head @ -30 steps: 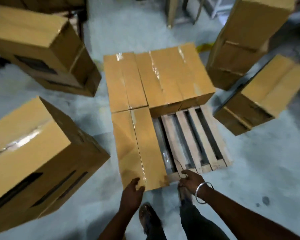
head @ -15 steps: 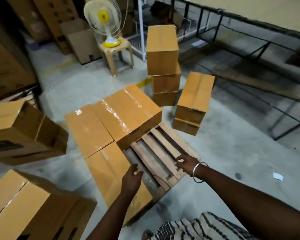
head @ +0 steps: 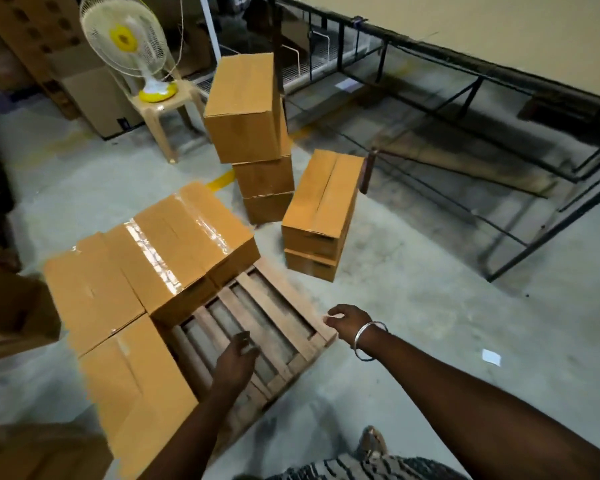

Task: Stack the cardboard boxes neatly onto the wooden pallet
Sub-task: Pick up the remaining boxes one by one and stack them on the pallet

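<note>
A wooden pallet (head: pixel 278 317) lies on the floor with its near right quarter bare. Several taped cardboard boxes (head: pixel 174 251) sit flat on it at the back and along the left side. My left hand (head: pixel 238 358) hovers over the bare slats with loosely curled fingers, holding nothing. My right hand (head: pixel 349 322), a metal bangle on its wrist, hangs empty just past the pallet's right corner. A tall stack of three boxes (head: pixel 246 112) stands on the floor beyond the pallet. Right of it is a low stack of two boxes (head: pixel 321 209).
A fan (head: pixel 129 39) sits on a plastic stool (head: pixel 167 109) at the back. Black metal frames (head: pixel 465 98) run along the right wall. More boxes lie at the left edge (head: pixel 11 313). A scrap of paper (head: pixel 491 357) lies on the concrete floor.
My view has swung up and to the right, bringing the floor stacks into sight. Both hands have left the near box and pallet edge and moved right over the bare slats.
</note>
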Demonstrator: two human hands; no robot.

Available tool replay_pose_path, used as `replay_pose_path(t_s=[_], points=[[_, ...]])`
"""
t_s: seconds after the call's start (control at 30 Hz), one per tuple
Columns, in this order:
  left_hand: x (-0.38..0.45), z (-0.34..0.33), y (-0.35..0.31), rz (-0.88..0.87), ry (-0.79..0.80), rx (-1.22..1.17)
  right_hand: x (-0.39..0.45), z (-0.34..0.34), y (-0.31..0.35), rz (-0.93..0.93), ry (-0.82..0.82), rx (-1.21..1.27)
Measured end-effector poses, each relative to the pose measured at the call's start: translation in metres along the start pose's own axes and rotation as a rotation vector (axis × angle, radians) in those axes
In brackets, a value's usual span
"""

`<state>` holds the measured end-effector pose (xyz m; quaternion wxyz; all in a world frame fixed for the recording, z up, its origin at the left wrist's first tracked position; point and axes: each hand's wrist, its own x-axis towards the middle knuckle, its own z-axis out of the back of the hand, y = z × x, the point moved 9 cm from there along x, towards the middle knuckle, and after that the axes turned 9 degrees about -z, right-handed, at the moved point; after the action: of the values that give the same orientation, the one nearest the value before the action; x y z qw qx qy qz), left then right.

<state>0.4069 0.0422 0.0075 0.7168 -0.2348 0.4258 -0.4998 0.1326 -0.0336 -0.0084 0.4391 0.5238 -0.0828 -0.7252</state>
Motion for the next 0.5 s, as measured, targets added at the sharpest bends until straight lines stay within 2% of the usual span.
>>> replay_pose_path(t_s=[0.2,0.5], points=[[0.030,-0.051,-0.048,0.031,0.057,-0.011,0.044,0.055,-0.001,-0.047,0.024,0.089],[0.134,-0.045,-0.068,0.058,0.047,-0.044,0.123,0.087,0.029,-0.155,0.000,0.089]])
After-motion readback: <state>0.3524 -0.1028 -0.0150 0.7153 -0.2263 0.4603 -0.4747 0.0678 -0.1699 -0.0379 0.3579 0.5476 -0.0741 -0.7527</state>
